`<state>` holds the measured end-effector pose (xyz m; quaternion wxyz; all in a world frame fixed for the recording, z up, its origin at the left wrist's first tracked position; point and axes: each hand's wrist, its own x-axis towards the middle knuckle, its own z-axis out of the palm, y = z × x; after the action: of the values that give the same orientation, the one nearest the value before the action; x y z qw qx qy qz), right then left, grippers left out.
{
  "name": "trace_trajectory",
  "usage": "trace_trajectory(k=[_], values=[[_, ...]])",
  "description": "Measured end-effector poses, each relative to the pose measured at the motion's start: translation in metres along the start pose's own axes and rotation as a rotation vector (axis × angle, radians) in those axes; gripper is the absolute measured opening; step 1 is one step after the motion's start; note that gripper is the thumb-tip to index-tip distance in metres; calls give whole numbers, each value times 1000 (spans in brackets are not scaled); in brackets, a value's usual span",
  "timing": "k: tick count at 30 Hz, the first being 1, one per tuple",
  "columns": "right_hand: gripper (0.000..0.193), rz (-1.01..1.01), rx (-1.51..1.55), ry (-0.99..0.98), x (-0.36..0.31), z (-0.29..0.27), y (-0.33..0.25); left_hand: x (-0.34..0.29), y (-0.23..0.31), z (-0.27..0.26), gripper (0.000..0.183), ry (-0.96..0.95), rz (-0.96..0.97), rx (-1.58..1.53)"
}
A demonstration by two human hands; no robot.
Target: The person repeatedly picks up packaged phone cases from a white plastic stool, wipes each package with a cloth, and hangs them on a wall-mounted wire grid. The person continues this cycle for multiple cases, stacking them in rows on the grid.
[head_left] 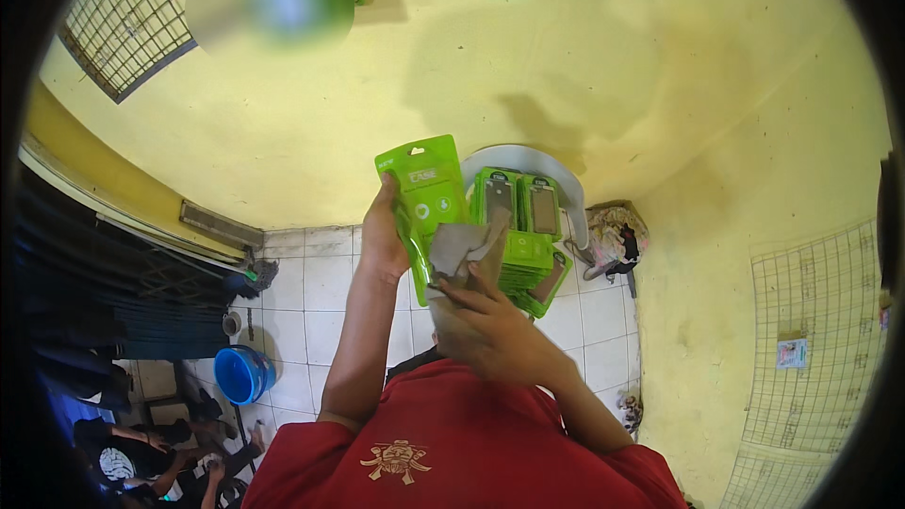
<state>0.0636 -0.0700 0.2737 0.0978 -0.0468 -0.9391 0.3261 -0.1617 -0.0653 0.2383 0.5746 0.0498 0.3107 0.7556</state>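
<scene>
My left hand (pixel 382 238) grips a bright green phone case package (pixel 429 179) by its left edge, holding it up in front of me. In my right hand (pixel 490 325) is a crumpled grey-brown cloth (pixel 462 250), pressed against the lower part of the package. The cloth covers that corner, and some of my right fingers are hidden behind it. Just beyond my right hand, stacks of similar green packages (pixel 528 254) rest on a white plastic chair (pixel 563 174). Brown and dark phone cases show through the windows of several of them.
A yellow wall rises ahead and to the right, with a wire grid rack (pixel 811 349) on the right. A stuffed bag (pixel 617 238) sits beside the chair. On the tiled floor at left stands a blue bucket (pixel 243 375). Another person (pixel 141 457) is at the lower left.
</scene>
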Motion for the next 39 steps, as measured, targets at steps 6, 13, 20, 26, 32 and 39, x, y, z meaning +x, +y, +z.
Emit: trace_trajectory(k=[6, 13, 20, 26, 32, 39], values=[[38, 498, 171, 356, -43, -51, 34, 23, -14, -48, 57, -226, -229, -460], [32, 830, 131, 420, -87, -108, 134, 19, -89, -51, 71, -214, -433, -834], [37, 979, -235, 483, -105, -146, 283, 27, -137, -14, 67, -124, -482, -944], [40, 951, -427, 489, -83, -154, 411, 35, -163, 7, 69, -20, -483, -949], [63, 992, -390, 200, -63, -87, 509, 64, -193, 14, 64, -93, -486, -845], [94, 890, -103, 44, -86, 9, 542, 91, -222, 14, 45, -115, -480, -546]])
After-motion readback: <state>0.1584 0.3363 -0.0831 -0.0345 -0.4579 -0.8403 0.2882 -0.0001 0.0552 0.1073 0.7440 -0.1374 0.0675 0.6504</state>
